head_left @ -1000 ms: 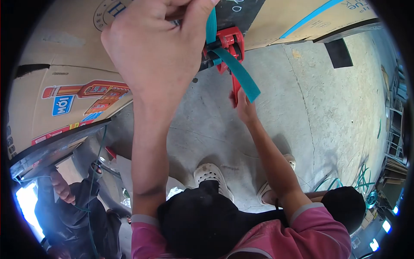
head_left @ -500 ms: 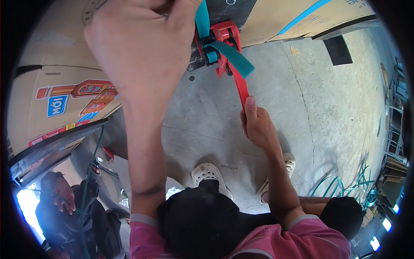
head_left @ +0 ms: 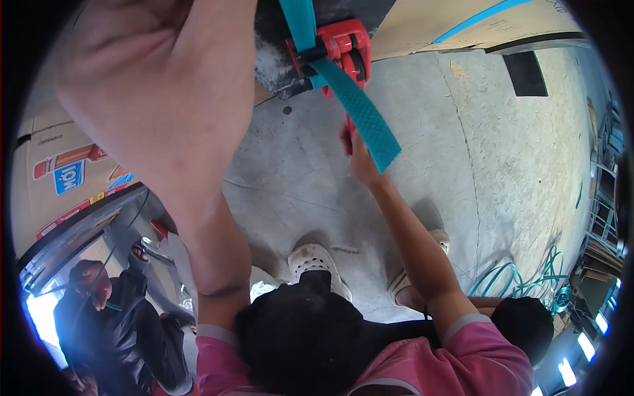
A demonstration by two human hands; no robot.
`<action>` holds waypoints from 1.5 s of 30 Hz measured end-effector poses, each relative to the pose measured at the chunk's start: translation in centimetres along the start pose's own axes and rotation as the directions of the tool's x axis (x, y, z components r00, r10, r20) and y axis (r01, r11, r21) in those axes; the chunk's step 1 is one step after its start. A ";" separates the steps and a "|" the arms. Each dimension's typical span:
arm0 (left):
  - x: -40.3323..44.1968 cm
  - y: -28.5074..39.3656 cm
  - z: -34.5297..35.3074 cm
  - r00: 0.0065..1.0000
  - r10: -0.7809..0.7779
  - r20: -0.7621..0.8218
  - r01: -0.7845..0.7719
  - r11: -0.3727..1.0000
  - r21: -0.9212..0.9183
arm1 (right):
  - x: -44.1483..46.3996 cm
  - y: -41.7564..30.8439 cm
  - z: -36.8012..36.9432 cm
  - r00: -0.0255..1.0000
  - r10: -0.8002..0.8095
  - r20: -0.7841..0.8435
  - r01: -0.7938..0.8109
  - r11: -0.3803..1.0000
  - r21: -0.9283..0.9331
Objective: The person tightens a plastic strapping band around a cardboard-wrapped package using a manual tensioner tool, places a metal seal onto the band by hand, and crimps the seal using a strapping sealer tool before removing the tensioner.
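A red strapping tensioner [head_left: 343,43] sits against a dark panel on the carton's side. A green plastic strap [head_left: 301,23] runs down into it, and a loose strap tail [head_left: 371,129] hangs out towards me. My right hand [head_left: 360,157] is closed round the tensioner's red handle, which the tail partly covers. My left hand [head_left: 158,79] looms large at the upper left, close to the camera, beside the strap. Its fingers are mostly cut off by the top edge, so what they hold is hidden.
Printed cartons [head_left: 49,198] stand at the left and along the top. At lower left is another person [head_left: 125,330] in dark clothing, a hand near a thin green strap. Coiled green strapping [head_left: 515,280] lies on the concrete floor [head_left: 409,99] at right, near stacked flat cardboard [head_left: 598,264].
My right hand has swung the handle inward, up and to the left under the strap tail. My left hand has moved left and looks larger. The tail hangs lower.
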State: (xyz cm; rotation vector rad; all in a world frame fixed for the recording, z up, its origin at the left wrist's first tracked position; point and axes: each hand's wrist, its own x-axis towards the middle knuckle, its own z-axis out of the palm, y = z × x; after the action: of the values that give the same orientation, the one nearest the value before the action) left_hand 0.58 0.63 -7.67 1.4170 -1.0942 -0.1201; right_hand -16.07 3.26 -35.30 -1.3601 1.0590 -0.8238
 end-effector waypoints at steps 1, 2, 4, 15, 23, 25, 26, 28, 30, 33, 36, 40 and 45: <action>0.1 0.0 -0.2 1.000 0.007 -0.002 -0.007 1.000 -0.010 | -0.8 -0.7 -0.9 0.998 0.037 0.051 -0.033 0.996 -0.088; 0.1 -0.1 -0.3 1.000 0.012 -0.005 -0.012 1.000 -0.020 | -1.4 -1.3 -1.5 0.998 0.035 0.061 -0.030 0.995 -0.091; 0.3 -0.1 -0.5 1.000 0.030 0.003 -0.029 0.999 -0.045 | -2.7 -2.7 -2.3 0.988 0.113 0.105 -0.099 0.986 -0.135; 0.0 0.6 -0.8 0.998 -0.033 0.051 0.031 0.998 0.054 | -4.0 -7.3 -2.7 0.939 0.334 0.078 -0.320 0.935 -0.155; -0.2 0.4 -0.3 1.000 -0.013 -0.026 0.013 0.999 -0.037 | 2.3 1.2 0.6 0.993 -0.113 0.026 0.115 0.990 -0.079; 0.0 0.3 -0.7 1.000 0.005 0.003 -0.005 1.000 -0.026 | 2.9 1.6 0.8 0.975 -0.218 0.046 0.220 0.975 -0.044; 0.0 0.3 -0.8 1.000 0.010 0.019 -0.010 1.000 -0.022 | 2.6 1.7 0.6 0.974 -0.219 0.051 0.221 0.974 -0.045; 0.0 0.5 -0.9 0.999 0.001 0.052 0.001 0.999 -0.037 | 1.3 0.7 -0.1 0.993 -0.107 0.041 0.113 0.974 -0.195; 0.1 0.7 -1.1 0.999 -0.004 0.054 0.008 0.998 -0.059 | -0.9 -1.2 -0.8 1.000 -0.018 0.020 0.021 0.976 -0.215; 0.3 1.4 -1.5 0.996 0.047 0.076 -0.050 0.998 0.034 | -3.0 -4.1 -1.7 0.995 0.103 -0.018 -0.104 0.955 -0.278; 0.2 1.5 -2.1 0.995 0.048 0.088 -0.062 0.985 0.164 | -4.4 -7.3 -2.6 0.975 0.224 -0.003 -0.213 0.920 -0.329; 0.3 1.7 -2.0 0.994 0.060 0.090 -0.075 0.983 0.167 | -5.1 -9.9 -3.3 0.915 0.402 0.007 -0.376 0.863 -0.337; 0.2 1.2 -2.0 0.995 0.030 0.093 -0.045 0.986 0.159 | -3.9 -7.7 -2.8 0.916 0.392 0.078 -0.368 0.904 -0.218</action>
State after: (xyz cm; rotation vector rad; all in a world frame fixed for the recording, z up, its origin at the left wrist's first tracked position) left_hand 1.35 2.23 -6.14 1.5463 -1.2265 -0.0703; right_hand -19.11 5.35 -27.03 -1.2901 1.2856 -0.3472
